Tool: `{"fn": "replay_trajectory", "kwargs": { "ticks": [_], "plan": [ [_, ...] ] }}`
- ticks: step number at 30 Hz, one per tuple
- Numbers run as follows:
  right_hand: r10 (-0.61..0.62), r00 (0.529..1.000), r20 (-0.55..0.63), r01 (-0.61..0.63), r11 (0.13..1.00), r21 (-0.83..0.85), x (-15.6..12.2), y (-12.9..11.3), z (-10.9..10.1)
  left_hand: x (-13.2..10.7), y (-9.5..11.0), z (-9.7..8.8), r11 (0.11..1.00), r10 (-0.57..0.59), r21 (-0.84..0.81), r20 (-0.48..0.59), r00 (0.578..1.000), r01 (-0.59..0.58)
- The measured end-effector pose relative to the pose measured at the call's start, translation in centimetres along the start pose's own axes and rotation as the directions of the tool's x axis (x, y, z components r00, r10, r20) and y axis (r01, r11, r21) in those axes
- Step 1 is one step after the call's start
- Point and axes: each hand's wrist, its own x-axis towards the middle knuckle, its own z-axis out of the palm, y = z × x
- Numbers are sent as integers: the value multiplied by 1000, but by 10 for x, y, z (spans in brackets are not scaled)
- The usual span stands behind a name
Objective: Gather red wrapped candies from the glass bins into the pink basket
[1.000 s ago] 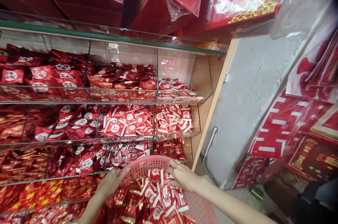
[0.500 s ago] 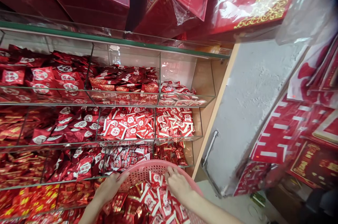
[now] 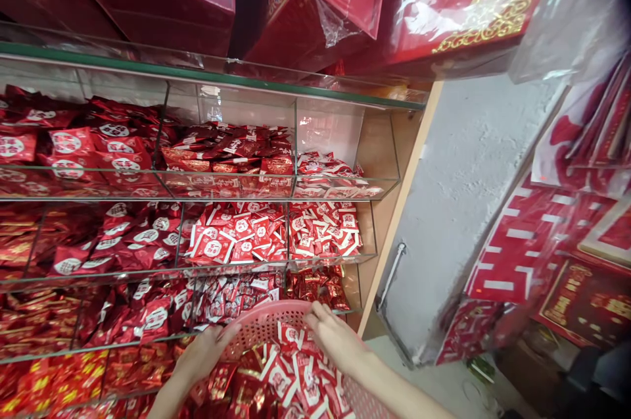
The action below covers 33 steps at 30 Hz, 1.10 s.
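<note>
A pink perforated plastic basket (image 3: 276, 310) is at the bottom middle, heaped with small red-and-white candy packets (image 3: 290, 373) and some darker red-and-gold wrapped ones (image 3: 249, 386). My left hand (image 3: 204, 350) holds the left side of its rim, the fingertips partly out of sight. On the right side, my right hand (image 3: 338, 340) has its fingers bent over the rim, close to the packets. The basket stands against the front of the lower shelves, and its near side is cut off by the frame.
Glass-fronted shelves (image 3: 236, 195) with divided bins of red candy packets (image 3: 241, 228) fill the left and middle. Large red boxes (image 3: 315, 11) in clear wrap sit on top. To the right are a grey wall (image 3: 444, 208) and hanging red-and-white packages (image 3: 507, 248).
My right hand has moved up from just inside the basket to its rim. My left hand and the basket stay nearly where they were; the view has shifted slightly.
</note>
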Motion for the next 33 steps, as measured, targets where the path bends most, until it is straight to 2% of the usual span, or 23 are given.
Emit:
{"fn": "replay_trajectory", "kwargs": {
  "ticks": [4,6,9,11,13,16,17,19,22,24,26,28,31,33],
  "plan": [
    [-124,992,-33,129,967,220,16,-17,0,2,-5,3,1000,11,9,-21,1000,-10],
    [-155,985,-70,169,932,319,28,-27,8,3,-8,5,1000,3,16,-26,1000,-2],
    [-137,985,-107,169,904,393,45,-39,27,3,-9,6,1000,0,26,-32,999,1],
    [-125,989,-82,146,926,347,52,-44,42,4,-9,5,999,11,35,-35,999,-10],
    [-111,993,-44,118,968,223,54,-46,57,4,-8,4,999,23,45,-38,999,-21],
    [-94,994,-53,98,992,79,49,-46,66,3,-5,2,998,37,49,-35,999,-35],
    [-103,992,-78,109,992,71,47,-46,62,3,-4,1,998,38,50,-31,999,-37],
    [-143,978,-153,156,985,76,41,-43,42,2,-3,0,998,31,59,-26,999,-29],
    [-198,928,-316,229,971,65,41,-30,-14,2,-1,-1,997,10,77,-19,1000,-8],
    [-183,879,-440,218,975,30,47,-13,-55,1,-1,-1,996,6,85,-19,1000,-5],
    [-121,855,-505,122,992,-30,56,10,-88,1,0,-1,996,17,91,-21,1000,-15],
    [-9,862,-507,-49,994,-100,66,32,-110,0,2,-1,995,27,95,-18,999,-25],
    [160,899,-408,-254,949,-187,78,54,-120,-2,4,-3,995,12,95,-18,1000,-10],
    [212,916,-341,-298,928,-222,83,59,-119,-3,5,-3,997,3,77,-20,1000,-1]
  ]
}}
